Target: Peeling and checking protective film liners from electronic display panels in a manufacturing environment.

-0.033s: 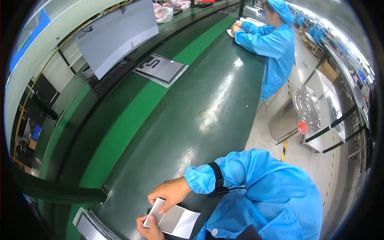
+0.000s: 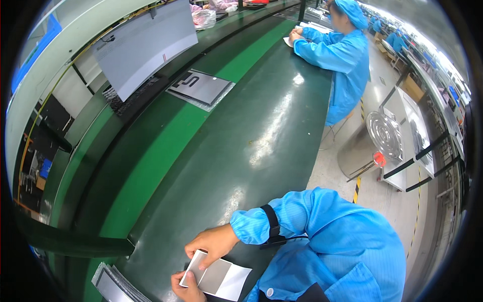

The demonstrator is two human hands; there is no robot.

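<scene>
A small stack of flat grey pieces with white edges [image 2: 217, 277] lies low in the view, on or just above the green worktop. White sheeting [image 2: 235, 283] sticks out at its right end. My right hand [image 2: 215, 246] grips the upper left end, thumb on the grey face and fingers curled round the far edge. At the lower left corner, my left hand [image 2: 188, 289] pinches the stack with its thumb on top; its other fingers are partly hidden underneath. Whether the pieces are cards, films or a folded sheet I cannot tell.
Wrapped flat panels [image 2: 118, 286] lie left of my hands, beside a dark post [image 2: 95, 245]. Another grey panel [image 2: 200, 88] rests across the green strip. A large screen [image 2: 146, 48] stands far left. A co-worker in blue [image 2: 342, 65] leans on the far worktop [image 2: 236, 151]; a metal drum [image 2: 359, 146] stands right.
</scene>
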